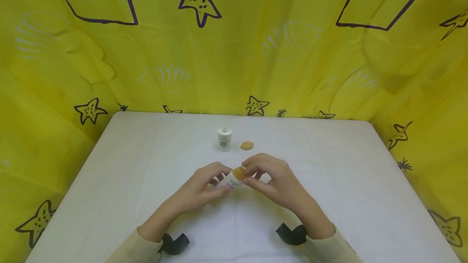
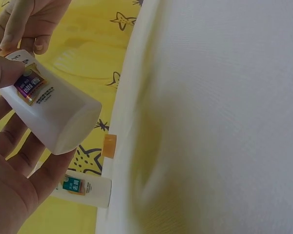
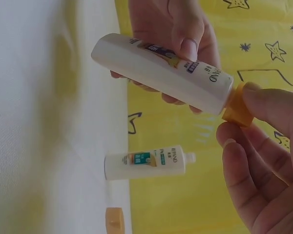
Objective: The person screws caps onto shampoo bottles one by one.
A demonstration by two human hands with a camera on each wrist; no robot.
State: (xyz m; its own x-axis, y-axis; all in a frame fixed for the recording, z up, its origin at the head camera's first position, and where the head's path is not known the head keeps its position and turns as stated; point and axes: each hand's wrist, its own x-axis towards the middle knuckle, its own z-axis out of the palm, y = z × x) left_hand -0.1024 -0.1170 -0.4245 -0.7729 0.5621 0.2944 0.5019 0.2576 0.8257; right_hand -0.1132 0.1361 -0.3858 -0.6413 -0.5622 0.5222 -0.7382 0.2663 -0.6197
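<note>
A white shampoo-type bottle (image 1: 232,181) with a purple label is tilted above the table, gripped by my left hand (image 1: 204,186) with the thumb across its front. At its upper end sits an orange cap (image 3: 240,106), pinched between the thumb and fingers of my right hand (image 1: 275,178). A narrow gap shows between cap and bottle shoulder in the right wrist view; whether the threads still engage is hidden. Behind the hands a second white bottle (image 3: 147,162) with a green label stands upright, its nozzle bare. Beside it on the table lies a loose orange cap (image 1: 247,145).
A white cloth covers the table (image 1: 146,141). Yellow curtains (image 1: 226,52) with starfish and fish drawings hang at the back and both sides. Black straps or mounts (image 1: 175,244) sit at both wrists, near the sleeve cuffs.
</note>
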